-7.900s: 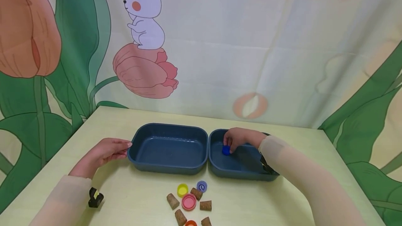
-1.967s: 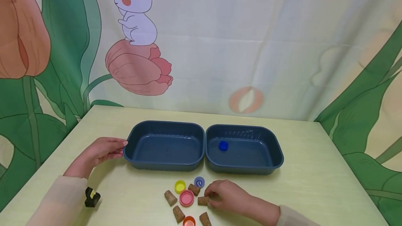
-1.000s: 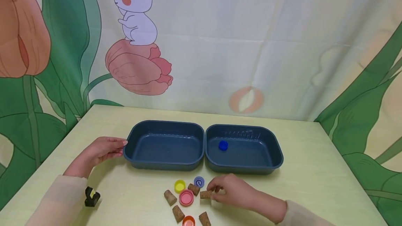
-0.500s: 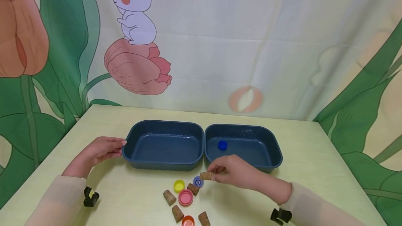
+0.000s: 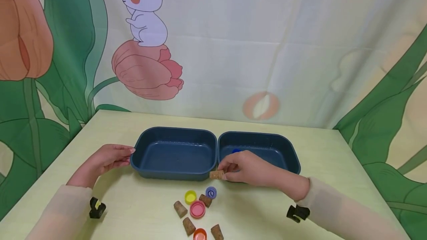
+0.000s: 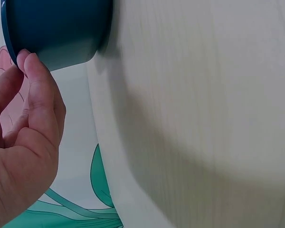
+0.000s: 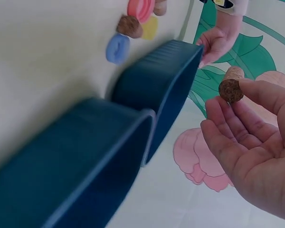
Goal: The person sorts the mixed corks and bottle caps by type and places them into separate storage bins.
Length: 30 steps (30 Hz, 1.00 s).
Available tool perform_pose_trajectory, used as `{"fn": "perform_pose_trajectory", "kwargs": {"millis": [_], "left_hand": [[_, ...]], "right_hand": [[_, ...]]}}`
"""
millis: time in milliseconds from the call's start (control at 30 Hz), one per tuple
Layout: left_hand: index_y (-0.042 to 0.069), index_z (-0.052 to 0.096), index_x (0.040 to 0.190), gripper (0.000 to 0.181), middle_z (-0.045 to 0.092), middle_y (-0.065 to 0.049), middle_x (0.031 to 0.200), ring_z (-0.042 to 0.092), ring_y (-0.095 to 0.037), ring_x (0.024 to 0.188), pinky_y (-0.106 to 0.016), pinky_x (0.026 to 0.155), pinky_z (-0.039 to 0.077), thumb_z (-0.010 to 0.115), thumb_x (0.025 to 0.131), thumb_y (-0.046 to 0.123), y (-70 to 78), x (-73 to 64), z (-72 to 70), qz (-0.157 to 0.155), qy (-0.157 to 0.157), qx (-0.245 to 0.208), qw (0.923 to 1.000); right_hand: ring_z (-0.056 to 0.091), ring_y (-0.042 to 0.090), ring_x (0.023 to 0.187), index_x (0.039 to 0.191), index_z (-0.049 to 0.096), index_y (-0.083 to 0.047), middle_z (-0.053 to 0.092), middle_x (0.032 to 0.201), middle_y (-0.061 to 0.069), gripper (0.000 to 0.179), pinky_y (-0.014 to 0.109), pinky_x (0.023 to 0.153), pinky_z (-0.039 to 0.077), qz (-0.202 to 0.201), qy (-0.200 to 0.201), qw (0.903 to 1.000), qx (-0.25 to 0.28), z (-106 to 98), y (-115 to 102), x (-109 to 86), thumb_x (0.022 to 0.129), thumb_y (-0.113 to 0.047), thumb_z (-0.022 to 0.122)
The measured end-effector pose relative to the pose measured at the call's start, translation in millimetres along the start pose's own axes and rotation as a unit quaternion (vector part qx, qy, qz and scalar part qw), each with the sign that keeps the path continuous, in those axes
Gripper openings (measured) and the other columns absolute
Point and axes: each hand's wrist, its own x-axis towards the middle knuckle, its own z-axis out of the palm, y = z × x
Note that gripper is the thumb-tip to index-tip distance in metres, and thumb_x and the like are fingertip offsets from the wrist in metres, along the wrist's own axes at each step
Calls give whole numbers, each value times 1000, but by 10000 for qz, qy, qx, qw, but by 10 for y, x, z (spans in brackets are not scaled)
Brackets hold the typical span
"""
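Note:
My right hand [image 5: 248,167] pinches a brown cork [image 5: 216,175] between thumb and fingers, in the air by the near rims where two dark blue trays meet. The right wrist view shows that cork [image 7: 232,85] end-on at the fingertips. With thumb and fingers, my left hand [image 5: 111,158] holds the left rim of the left tray [image 5: 175,176], also seen in the left wrist view as a tray wall [image 6: 66,52]. Inside the right tray [image 5: 263,140] lies a blue bottle cap [image 5: 236,150], partly hidden by my right hand.
In front of the trays lie a yellow cap [image 5: 190,197], a purple cap [image 5: 211,192], a pink cap [image 5: 197,209] and an orange cap [image 5: 199,234]. Several corks [image 5: 180,209] are scattered among them on the pale table [image 5: 133,210]. A printed curtain [image 5: 213,66] hangs behind.
The blue cap was let go in the right tray. My right hand then took a cork from the table and lifted it towards the trays. My left hand has stayed on the left tray.

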Motion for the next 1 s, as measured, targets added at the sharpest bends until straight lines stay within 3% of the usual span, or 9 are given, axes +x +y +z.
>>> {"fn": "perform_pose_trajectory", "kwargs": {"millis": [633,1000], "left_hand": [[-8,64,125,34,71,10,78,68,-3,71,-18,72,62,59,104,18,16,1,12,24,-3,66,10000],[-4,68,120,26,72,10,77,68,-2,70,-17,70,61,58,104,15,16,-11,1,126,-122,-14,9998]], "right_hand": [[70,10,89,117,72,-6,77,106,8,21,21,75,59,60,-132,9999,2,-480,-268,280,98,-12,68],[71,18,99,123,70,-3,77,110,11,27,28,87,60,-73,-358,9989,-279,-746,-329,507,98,-13,66]]}}
